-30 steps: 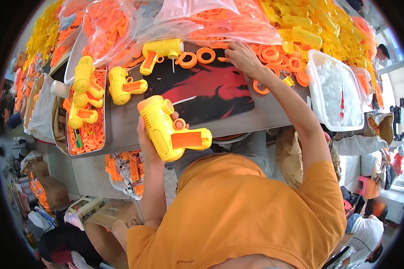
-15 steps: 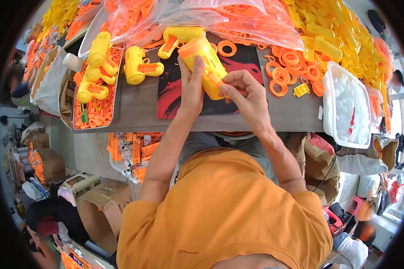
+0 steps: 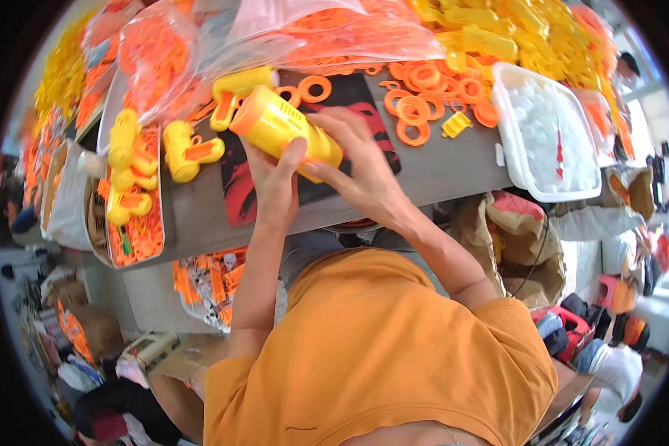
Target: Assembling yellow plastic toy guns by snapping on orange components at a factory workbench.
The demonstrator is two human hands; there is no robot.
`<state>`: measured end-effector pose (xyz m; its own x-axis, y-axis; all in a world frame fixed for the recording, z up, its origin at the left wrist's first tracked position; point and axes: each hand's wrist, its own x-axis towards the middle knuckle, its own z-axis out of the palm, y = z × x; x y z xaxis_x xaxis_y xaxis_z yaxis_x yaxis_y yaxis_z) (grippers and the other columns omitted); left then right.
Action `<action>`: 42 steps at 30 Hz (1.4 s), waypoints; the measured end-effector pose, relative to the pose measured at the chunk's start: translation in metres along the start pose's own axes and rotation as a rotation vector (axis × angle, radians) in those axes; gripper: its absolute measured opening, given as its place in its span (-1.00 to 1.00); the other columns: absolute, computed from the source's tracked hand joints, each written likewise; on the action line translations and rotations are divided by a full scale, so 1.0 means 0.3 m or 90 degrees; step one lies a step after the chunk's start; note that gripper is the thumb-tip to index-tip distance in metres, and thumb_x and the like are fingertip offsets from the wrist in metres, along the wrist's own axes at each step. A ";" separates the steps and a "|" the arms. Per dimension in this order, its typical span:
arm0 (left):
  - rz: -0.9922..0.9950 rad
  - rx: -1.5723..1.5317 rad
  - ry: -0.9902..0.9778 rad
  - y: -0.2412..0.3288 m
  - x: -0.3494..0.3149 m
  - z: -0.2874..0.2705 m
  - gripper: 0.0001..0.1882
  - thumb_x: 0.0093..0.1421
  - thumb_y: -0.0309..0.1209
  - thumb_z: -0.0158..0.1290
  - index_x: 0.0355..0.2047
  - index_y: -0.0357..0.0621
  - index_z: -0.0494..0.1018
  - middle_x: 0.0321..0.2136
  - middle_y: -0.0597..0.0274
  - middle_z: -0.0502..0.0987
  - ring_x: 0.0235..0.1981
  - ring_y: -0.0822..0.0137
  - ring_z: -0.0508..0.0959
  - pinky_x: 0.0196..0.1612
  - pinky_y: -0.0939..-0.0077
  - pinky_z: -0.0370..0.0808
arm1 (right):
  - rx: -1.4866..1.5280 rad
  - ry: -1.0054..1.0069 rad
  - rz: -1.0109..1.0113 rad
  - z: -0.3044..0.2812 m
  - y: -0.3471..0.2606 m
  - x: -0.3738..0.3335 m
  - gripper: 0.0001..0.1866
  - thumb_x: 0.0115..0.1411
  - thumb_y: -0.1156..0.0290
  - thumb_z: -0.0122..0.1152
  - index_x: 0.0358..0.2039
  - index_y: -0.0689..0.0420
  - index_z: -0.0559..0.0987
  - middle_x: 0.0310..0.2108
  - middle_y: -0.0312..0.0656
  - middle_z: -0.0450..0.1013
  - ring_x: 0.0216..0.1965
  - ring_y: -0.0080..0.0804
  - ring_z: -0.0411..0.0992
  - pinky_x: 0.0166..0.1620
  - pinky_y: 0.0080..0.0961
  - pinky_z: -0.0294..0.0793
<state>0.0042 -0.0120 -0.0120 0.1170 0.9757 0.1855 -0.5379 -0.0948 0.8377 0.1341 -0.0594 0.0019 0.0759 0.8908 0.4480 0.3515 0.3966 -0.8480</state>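
Note:
Both my hands hold a yellow toy gun body (image 3: pixel 288 132), a ribbed plastic cylinder with an orange ring on its upper left end. My left hand (image 3: pixel 276 184) wraps its near side, with the thumb pressed on the barrel. Around the lower right end closes my right hand (image 3: pixel 366 165), slightly blurred, its thumb below and its fingers behind. Under them lies a black and red mat (image 3: pixel 239 195). Just beyond the held piece rests another yellow toy gun body (image 3: pixel 247 79), and a similar yellow gun body (image 3: pixel 178 153) lies to the left.
At left, a tray (image 3: pixel 160 236) holds small orange parts with yellow bodies on top. Several orange rings (image 3: pixel 413 110) and a small yellow part (image 3: pixel 456 125) lie right of the mat. A white tub (image 3: pixel 514 149) holds translucent pieces. Bagged orange parts (image 3: pixel 327 41) line the back.
The toy gun body has tipped further toward the left. My right hand has gone from pinching its lower side to wrapping its lower end. The whole view has swung, shifting the table.

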 end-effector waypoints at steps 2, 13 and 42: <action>-0.005 0.008 0.021 -0.027 0.000 0.008 -0.23 0.07 -0.56 0.15 0.24 -0.07 0.01 0.00 0.21 0.32 -0.03 0.33 0.42 0.03 0.35 0.43 | 0.221 -0.052 0.157 0.017 0.031 0.004 -0.50 0.13 0.42 0.27 0.10 0.17 0.40 0.00 -0.01 0.38 0.07 -0.13 0.36 0.09 -0.37 0.34; 0.290 0.843 -0.132 0.058 -0.024 -0.081 0.20 -0.21 -0.33 0.42 0.35 0.03 -0.13 0.22 0.06 0.10 0.25 0.05 0.14 0.29 0.07 0.10 | 0.087 -0.053 0.144 -0.122 0.100 -0.017 -0.34 0.05 0.33 0.34 0.15 0.22 0.34 -0.04 -0.05 0.45 0.00 -0.31 0.44 0.07 -0.43 0.39; 0.063 0.471 -0.160 -0.046 -0.016 -0.082 -0.30 0.02 -0.50 0.29 0.10 -0.18 0.15 -0.18 0.21 0.44 -0.17 0.40 0.51 -0.08 0.50 0.49 | -0.621 0.034 0.202 -0.696 0.547 0.553 -0.73 0.08 0.37 0.05 -0.23 0.01 0.65 -0.21 -0.14 0.54 0.01 -0.10 0.37 0.01 -0.16 0.33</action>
<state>-0.0095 -0.0106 -0.0372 0.3303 0.8902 0.3136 0.1291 -0.3718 0.9193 0.3991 0.1072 -0.0037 0.3305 0.9027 0.2754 0.9114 -0.2295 -0.3416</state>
